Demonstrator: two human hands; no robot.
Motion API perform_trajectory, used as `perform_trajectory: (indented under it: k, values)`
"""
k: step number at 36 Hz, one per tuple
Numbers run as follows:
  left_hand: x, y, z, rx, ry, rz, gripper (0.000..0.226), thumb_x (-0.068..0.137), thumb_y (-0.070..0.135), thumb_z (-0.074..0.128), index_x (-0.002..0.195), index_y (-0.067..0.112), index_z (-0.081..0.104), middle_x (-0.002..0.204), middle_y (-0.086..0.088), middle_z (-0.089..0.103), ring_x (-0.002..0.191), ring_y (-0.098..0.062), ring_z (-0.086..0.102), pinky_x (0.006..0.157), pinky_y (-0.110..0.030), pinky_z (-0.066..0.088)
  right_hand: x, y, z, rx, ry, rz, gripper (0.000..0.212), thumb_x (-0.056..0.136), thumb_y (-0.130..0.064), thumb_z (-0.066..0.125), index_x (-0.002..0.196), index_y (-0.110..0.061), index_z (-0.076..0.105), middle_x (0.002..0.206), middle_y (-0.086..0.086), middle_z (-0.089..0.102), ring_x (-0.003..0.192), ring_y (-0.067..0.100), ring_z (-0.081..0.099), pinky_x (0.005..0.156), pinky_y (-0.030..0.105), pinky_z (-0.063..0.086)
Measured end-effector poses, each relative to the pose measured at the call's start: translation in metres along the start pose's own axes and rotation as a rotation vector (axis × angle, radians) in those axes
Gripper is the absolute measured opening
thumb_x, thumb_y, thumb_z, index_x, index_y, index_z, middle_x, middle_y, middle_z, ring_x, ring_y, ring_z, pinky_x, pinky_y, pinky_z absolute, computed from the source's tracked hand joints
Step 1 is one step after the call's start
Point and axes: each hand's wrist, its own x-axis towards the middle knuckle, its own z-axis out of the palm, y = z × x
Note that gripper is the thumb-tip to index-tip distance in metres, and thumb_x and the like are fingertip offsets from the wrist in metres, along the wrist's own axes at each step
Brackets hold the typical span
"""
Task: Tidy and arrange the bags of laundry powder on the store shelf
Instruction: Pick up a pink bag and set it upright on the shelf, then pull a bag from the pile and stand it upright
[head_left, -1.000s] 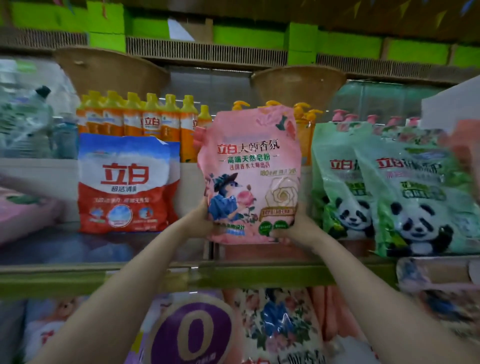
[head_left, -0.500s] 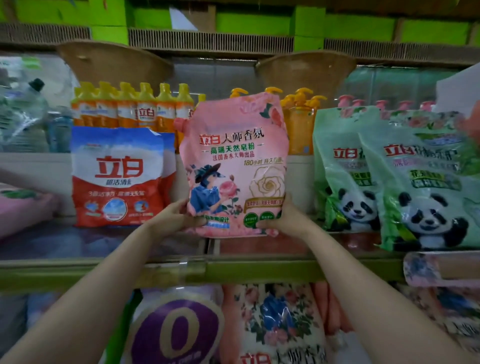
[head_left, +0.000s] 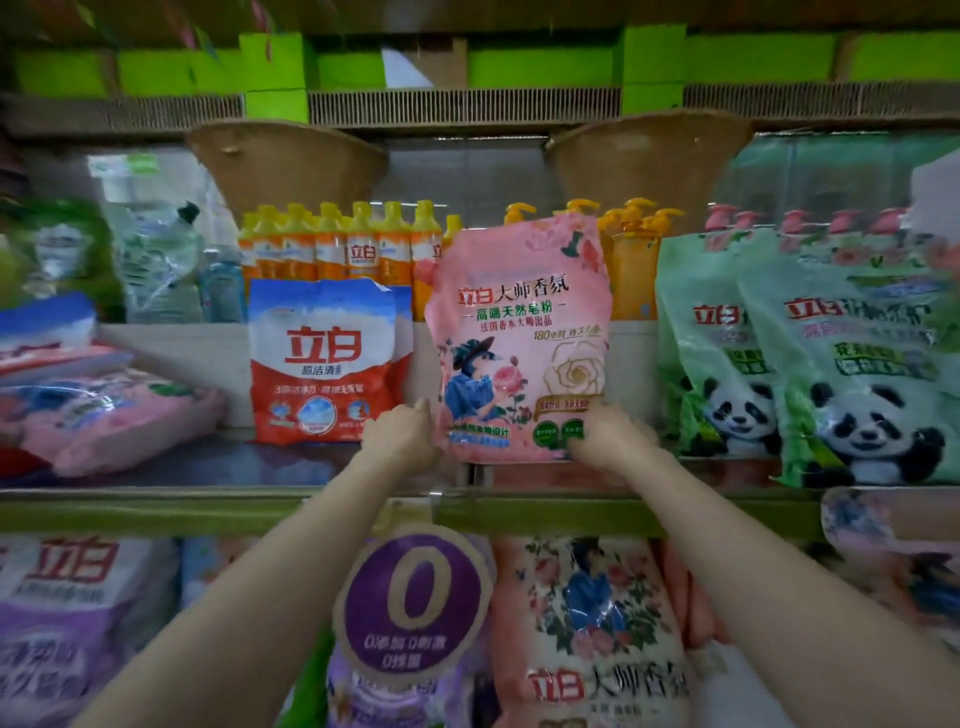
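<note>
Both the left hand (head_left: 402, 434) and right hand (head_left: 605, 439) are pinching the soft, floppy pink plastic powder bag's (head_left: 519, 343) lower corners, likely where its weight is settling, above the green-edged shelf (head_left: 208, 506).

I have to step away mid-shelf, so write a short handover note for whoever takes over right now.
Left hand and right hand each grip a lower corner of the pink bag, held upright between the red-and-white bag and the green panda bags. Its bottom edge is at shelf level; whether it rests there is unclear. Left: let go, then stand up the pink bags lying flat at far left.
</note>
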Motion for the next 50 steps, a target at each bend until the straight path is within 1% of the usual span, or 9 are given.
perform_trajectory:
  k: [5,10,13,18,28,32,36,43,50]
  values:
    - [-0.010,-0.031,-0.022,-0.019,0.007,-0.026,0.045,0.084,0.037,0.062,0.116,0.010,0.045,0.115,-0.011,0.060,0.104,-0.030,0.059,0.082,-0.038,0.046,-0.011,-0.042,-0.013,-0.095,0.015,-0.228,0.032,0.089,-0.043,0.056,0.098,-0.012,0.056,0.107,0.008,0.061,0.091,0.025,0.060,0.073,0.032,0.049]
    - [-0.025,-0.086,-0.048,0.043,0.044,-0.171,0.048,0.080,0.037,0.060,0.119,0.013,0.046,0.123,-0.012,0.059,0.113,-0.032,0.056,0.092,-0.039,0.044,-0.018,-0.108,-0.003,-0.065,0.044,-0.383,0.033,0.087,-0.047,0.051,0.081,-0.016,0.041,0.092,0.007,0.056,0.090,0.027,0.058,0.071,0.034,0.044]
    - [-0.041,-0.129,-0.066,0.055,0.057,-0.257,0.055,0.078,0.049,0.061,0.119,0.015,0.047,0.124,-0.014,0.060,0.115,-0.033,0.056,0.095,-0.041,0.044,-0.022,-0.153,0.004,-0.049,0.041,-0.467,0.030,0.086,-0.047,0.052,0.088,-0.019,0.042,0.106,0.010,0.062,0.099,0.031,0.060,0.078,0.038,0.047]
    - [-0.068,-0.208,-0.100,0.069,0.109,-0.429,0.050,0.084,0.044,0.057,0.122,0.012,0.050,0.128,-0.016,0.056,0.119,-0.033,0.054,0.095,-0.037,0.043,-0.022,-0.231,0.023,-0.020,-0.015,-0.593,0.041,0.087,-0.047,0.052,0.112,-0.014,0.052,0.122,0.011,0.060,0.110,0.032,0.057,0.087,0.036,0.046]
    - [-0.103,-0.338,-0.152,0.108,0.196,-0.666,0.040,0.087,0.039,0.054,0.111,0.008,0.059,0.119,-0.018,0.061,0.112,-0.034,0.058,0.088,-0.039,0.048,-0.039,-0.381,0.070,0.042,-0.047,-0.744,0.047,0.090,-0.047,0.048,0.121,-0.012,0.050,0.129,0.016,0.055,0.118,0.031,0.054,0.091,0.037,0.044]
    - [-0.095,-0.383,-0.152,0.018,0.226,-0.722,0.054,0.089,0.051,0.050,0.110,0.002,0.059,0.119,-0.022,0.060,0.112,-0.037,0.057,0.089,-0.040,0.047,-0.031,-0.426,0.089,0.070,-0.069,-0.753,0.051,0.091,-0.046,0.048,0.126,-0.010,0.046,0.131,0.017,0.053,0.119,0.032,0.052,0.094,0.039,0.042]
    - [-0.075,-0.416,-0.156,-0.212,0.286,-0.799,0.051,0.093,0.040,0.048,0.111,-0.008,0.059,0.119,-0.026,0.060,0.110,-0.038,0.057,0.088,-0.039,0.045,-0.018,-0.459,0.100,0.089,-0.067,-0.733,0.052,0.093,-0.043,0.044,0.135,-0.012,0.041,0.135,0.013,0.050,0.123,0.031,0.049,0.097,0.038,0.040]
    - [-0.030,-0.461,-0.159,-0.401,0.282,-0.816,0.059,0.096,0.041,0.044,0.131,-0.006,0.047,0.139,-0.024,0.046,0.129,-0.036,0.043,0.103,-0.034,0.036,0.011,-0.505,0.123,0.292,-0.073,-0.575,0.055,0.092,-0.044,0.047,0.131,-0.005,0.041,0.134,0.019,0.049,0.121,0.033,0.048,0.095,0.036,0.040]
    - [-0.010,-0.498,-0.149,-0.508,0.245,-0.824,0.071,0.072,0.055,0.070,0.118,0.002,0.059,0.122,-0.017,0.062,0.114,-0.033,0.057,0.095,-0.036,0.047,0.042,-0.551,0.156,0.433,-0.171,-0.339,0.089,0.082,-0.065,0.051,0.139,-0.001,0.029,0.138,0.020,0.046,0.129,0.034,0.043,0.108,0.045,0.034]
